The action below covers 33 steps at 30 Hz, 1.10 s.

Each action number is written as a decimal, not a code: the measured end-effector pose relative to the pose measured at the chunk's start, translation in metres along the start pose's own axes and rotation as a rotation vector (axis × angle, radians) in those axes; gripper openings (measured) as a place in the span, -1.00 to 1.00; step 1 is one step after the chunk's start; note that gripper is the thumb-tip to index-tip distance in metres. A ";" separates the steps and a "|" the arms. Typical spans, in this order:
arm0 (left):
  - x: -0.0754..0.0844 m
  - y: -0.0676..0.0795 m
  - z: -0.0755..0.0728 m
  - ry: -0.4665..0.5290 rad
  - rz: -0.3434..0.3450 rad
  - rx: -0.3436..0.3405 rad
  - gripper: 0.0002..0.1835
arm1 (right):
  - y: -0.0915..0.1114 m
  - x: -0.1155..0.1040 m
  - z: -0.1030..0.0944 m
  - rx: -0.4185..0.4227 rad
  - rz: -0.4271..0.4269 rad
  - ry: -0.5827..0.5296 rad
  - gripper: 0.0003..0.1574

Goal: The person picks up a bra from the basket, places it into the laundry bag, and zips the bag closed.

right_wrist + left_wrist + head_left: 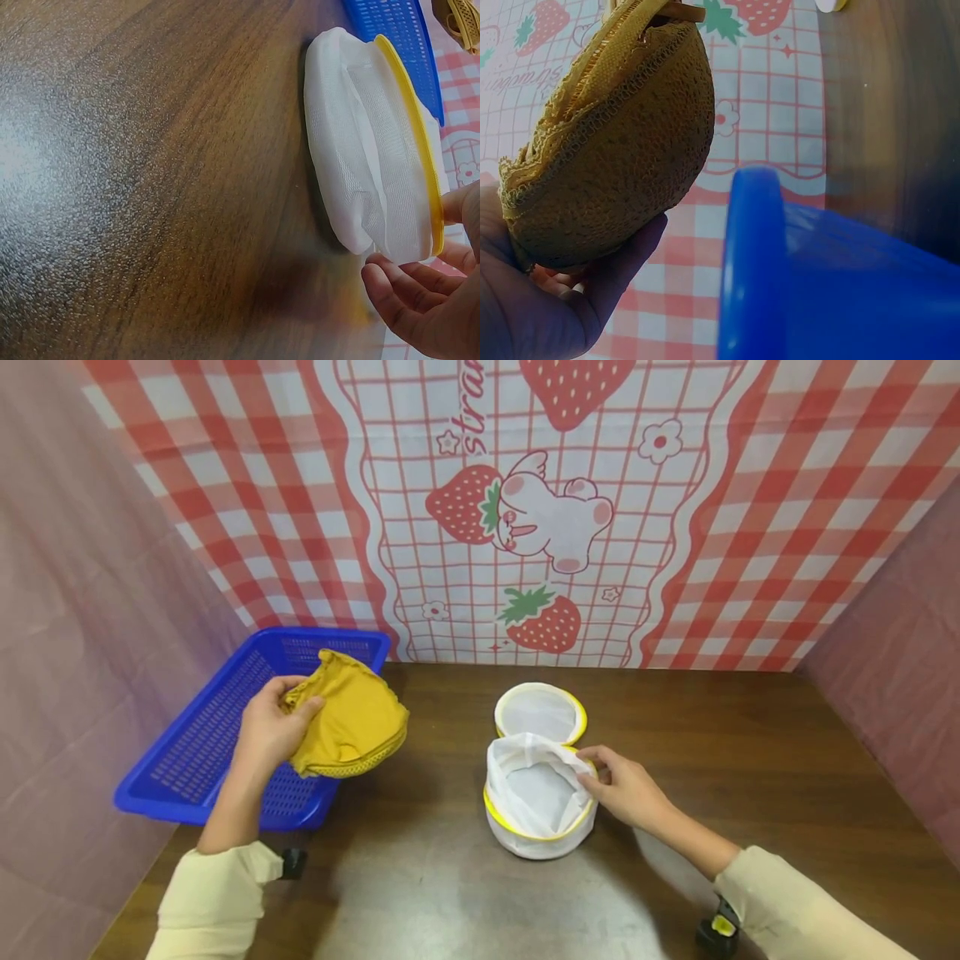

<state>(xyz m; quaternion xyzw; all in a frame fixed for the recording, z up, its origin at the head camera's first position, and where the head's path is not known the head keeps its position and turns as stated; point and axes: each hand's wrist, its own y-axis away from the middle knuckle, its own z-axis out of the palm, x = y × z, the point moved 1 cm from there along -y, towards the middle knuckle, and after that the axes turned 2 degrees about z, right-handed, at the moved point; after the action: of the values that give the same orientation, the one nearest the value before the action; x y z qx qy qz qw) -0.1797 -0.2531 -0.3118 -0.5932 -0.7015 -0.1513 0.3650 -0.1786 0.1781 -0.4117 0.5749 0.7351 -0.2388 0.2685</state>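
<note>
1. Backdrop cloth point(555, 510): red-and-white check at the left and right, strawberry print in the middle; hangs at the far edge of the bench.
2. Bench point(750, 768): brown wood-grain top, carrying the basket and the bag.
3. Side drapes, 2: pinkish, 1 at the left point(82, 610) and 1 at the right point(907, 635).
4. Basket point(202, 752): blue, perforated, at the left of the bench, set at a slant.
5. Mesh bag point(540, 843): white, round, yellow-edged; stands at the middle of the bench, its mouth open and facing up.
6. Mustard cloth article point(348, 714): cup-shaped, with a gathered edge and a textured face; held up above the right side of the basket, clear of the bench.
7. Hands, 2. Left hand point(270, 731): grips the mustard cloth article by its left edge, thumb on top. Right hand point(626, 789): pinches the right rim of the mesh bag between thumb and fingers.
8. Lid point(536, 714): round, white mesh, yellow-edged; at the far side of the bag, touching it.
</note>
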 end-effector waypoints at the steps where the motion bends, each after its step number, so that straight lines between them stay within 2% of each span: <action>1: 0.000 0.000 0.001 -0.001 0.002 0.001 -0.55 | 0.000 0.000 0.000 0.000 -0.001 -0.001 -0.60; 33: 0.016 0.002 0.037 0.061 0.023 -0.079 -0.59 | 0.001 0.001 0.001 0.003 -0.004 -0.001 -0.62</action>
<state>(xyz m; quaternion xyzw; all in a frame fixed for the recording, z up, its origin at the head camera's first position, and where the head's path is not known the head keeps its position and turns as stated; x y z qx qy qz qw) -0.1909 -0.2171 -0.3267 -0.6102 -0.6767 -0.1928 0.3641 -0.1780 0.1782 -0.4126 0.5736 0.7358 -0.2409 0.2676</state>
